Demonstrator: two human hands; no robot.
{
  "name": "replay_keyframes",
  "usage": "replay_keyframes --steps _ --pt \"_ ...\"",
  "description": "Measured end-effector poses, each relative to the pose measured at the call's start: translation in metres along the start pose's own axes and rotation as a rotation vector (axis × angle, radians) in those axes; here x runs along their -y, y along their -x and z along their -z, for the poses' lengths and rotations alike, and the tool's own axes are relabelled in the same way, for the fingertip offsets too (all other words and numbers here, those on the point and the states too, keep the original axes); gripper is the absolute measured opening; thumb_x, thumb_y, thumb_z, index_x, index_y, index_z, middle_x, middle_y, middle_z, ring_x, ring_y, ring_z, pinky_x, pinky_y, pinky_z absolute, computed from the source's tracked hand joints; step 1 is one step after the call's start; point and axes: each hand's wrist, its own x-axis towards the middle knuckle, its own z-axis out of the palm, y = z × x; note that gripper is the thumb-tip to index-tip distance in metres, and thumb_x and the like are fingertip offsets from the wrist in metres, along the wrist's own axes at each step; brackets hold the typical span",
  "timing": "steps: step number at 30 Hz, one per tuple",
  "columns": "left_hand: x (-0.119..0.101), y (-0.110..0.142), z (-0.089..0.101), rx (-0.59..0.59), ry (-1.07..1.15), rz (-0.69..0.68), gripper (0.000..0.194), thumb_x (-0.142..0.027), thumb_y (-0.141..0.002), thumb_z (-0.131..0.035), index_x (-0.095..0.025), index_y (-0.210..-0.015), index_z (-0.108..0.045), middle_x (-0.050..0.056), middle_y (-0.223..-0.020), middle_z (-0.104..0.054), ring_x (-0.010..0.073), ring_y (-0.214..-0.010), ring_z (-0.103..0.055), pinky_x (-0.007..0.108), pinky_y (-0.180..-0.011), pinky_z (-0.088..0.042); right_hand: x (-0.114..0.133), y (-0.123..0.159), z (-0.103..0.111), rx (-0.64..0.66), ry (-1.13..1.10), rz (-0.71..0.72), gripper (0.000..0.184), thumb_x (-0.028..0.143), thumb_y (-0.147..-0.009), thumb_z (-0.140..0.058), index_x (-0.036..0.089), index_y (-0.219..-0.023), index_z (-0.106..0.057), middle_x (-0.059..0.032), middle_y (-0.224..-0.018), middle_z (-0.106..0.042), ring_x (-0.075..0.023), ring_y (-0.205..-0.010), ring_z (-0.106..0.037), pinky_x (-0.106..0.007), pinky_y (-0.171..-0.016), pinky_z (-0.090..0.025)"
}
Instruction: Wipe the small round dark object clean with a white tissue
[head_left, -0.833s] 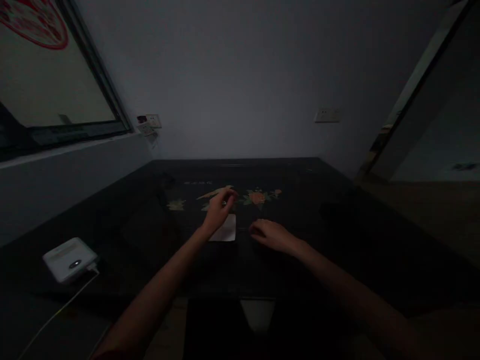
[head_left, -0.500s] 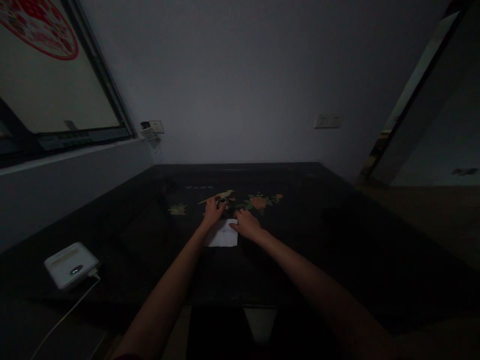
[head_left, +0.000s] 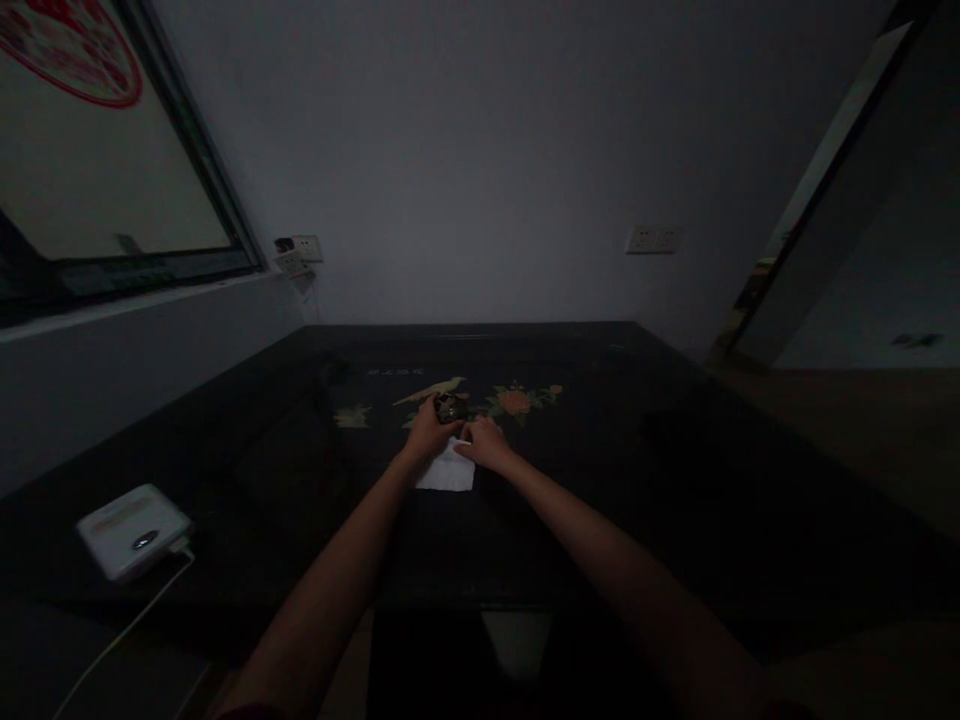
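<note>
The dark object (head_left: 452,409) sits within the curve of the left fingers, its far side showing beyond them; the room is too dim to tell what it is. The left hand (head_left: 425,433) seems to grasp it, thumb on the near side. The white sheet (head_left: 446,478) (paper or cloth, I cannot tell which) lies just nearer than the fingers of both hands. The right hand (head_left: 487,444) is bent at the sheet's far right corner, thumb over it; whether those fingers pinch it or only rest there, I cannot tell.

If the left fingers loosen, the object, which looks rounded, could roll off on the glossy counter (head_left: 570,530). A hard tug from the right fingers could crease or tear the thin-looking sheet, or drag it askew.

Past the fingers lie a bird print (head_left: 444,389) and, to their right, a flower print (head_left: 514,402). Well left of them is a white box (head_left: 135,530) with its cable (head_left: 124,632).
</note>
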Motion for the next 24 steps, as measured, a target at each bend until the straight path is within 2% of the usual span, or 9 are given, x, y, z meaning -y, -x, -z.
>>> replay_keyframes --steps 5,10,15,18,21,24 --pt "-0.015 0.005 0.007 0.026 -0.157 0.019 0.078 -0.033 -0.066 -0.076 -0.011 -0.133 -0.043 0.020 -0.128 -0.057 0.0310 -0.120 -0.054 0.042 -0.099 -0.043 -0.021 0.009 0.010 0.003 -0.012 -0.003 0.013 0.023 -0.075 -0.062 0.020 -0.087 -0.067 -0.0076 -0.100 -0.066 -0.0220 -0.098 -0.058 -0.028 -0.076 -0.040" --pt "-0.027 0.008 0.007 0.063 -0.199 0.029 0.077 -0.034 -0.064 -0.078 -0.015 -0.131 -0.044 0.017 -0.128 -0.059 0.0299 -0.119 -0.056 0.041 -0.098 -0.044 -0.066 0.031 0.034 0.015 -0.044 -0.030 0.013 0.018 -0.073 -0.063 0.017 -0.085 -0.068 -0.0059 -0.089 -0.068 -0.0171 -0.081 -0.060 -0.024 -0.066 -0.039" --pt "-0.031 0.013 -0.006 0.138 -0.115 -0.096 0.073 -0.033 -0.065 -0.077 -0.018 -0.129 -0.046 0.013 -0.127 -0.059 0.0286 -0.119 -0.056 0.041 -0.100 -0.043 -0.114 0.055 0.059 0.022 -0.102 -0.017 0.011 0.017 -0.071 -0.064 0.016 -0.081 -0.068 -0.0027 -0.081 -0.068 -0.0142 -0.073 -0.059 -0.022 -0.061 -0.038" --pt "-0.037 0.018 -0.015 0.201 -0.080 -0.167 0.074 -0.033 -0.065 -0.077 -0.019 -0.130 -0.046 0.013 -0.130 -0.057 0.0303 -0.121 -0.054 0.044 -0.101 -0.042 -0.135 0.065 0.068 -0.005 -0.209 -0.019 0.011 0.018 -0.066 -0.066 0.016 -0.077 -0.068 -0.0013 -0.073 -0.066 -0.0147 -0.069 -0.058 -0.023 -0.060 -0.038" --pt "-0.045 0.024 -0.025 0.240 -0.117 -0.136 0.079 -0.039 -0.063 -0.078 -0.014 -0.131 -0.046 0.017 -0.131 -0.056 0.0337 -0.121 -0.053 0.047 -0.101 -0.042 -0.146 0.071 0.071 -0.026 -0.288 -0.058 0.010 0.017 -0.066 -0.065 0.016 -0.076 -0.067 0.0000 -0.069 -0.063 -0.0142 -0.066 -0.057 -0.023 -0.058 -0.038" --pt "-0.055 0.033 -0.034 0.274 -0.115 -0.153 0.079 -0.041 -0.063 -0.078 -0.015 -0.131 -0.046 0.017 -0.129 -0.057 0.0330 -0.120 -0.054 0.045 -0.101 -0.042 -0.149 0.074 0.073 -0.076 -0.283 -0.128 0.009 0.016 -0.067 -0.064 0.016 -0.075 -0.066 0.0007 -0.065 -0.061 -0.0133 -0.062 -0.055 -0.022 -0.056 -0.037"
